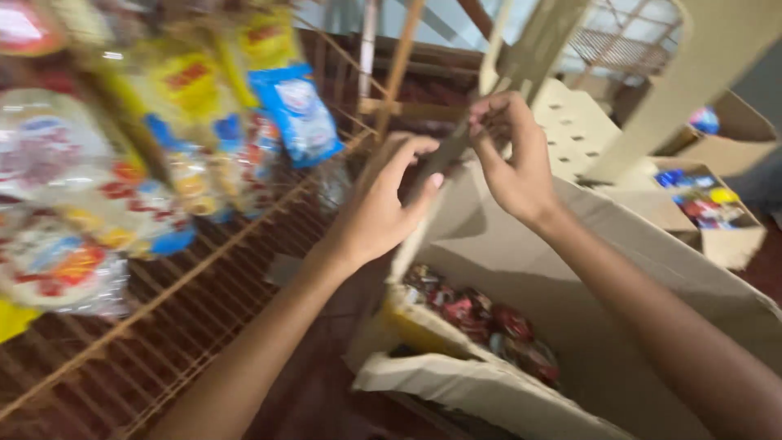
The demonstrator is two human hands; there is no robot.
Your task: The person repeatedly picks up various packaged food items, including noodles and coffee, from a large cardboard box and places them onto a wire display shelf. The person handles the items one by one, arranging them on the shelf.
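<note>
While the view blurs, I see my left hand (379,208) and right hand (509,155) both pinching a cardboard flap (432,175) of the open cardboard box (652,269). Its long axis runs diagonally, from low beside my left palm up to my right fingers (487,122). Both sets of fingers are closed narrow on its edge. Below them, wrapped sweets (489,318) fill the box; snack packets (187,130) hang on a wire rack (187,301) beyond my left fingers.

left hand (379,208), right hand (509,151), gripping cardboard flap (423,195)
</note>
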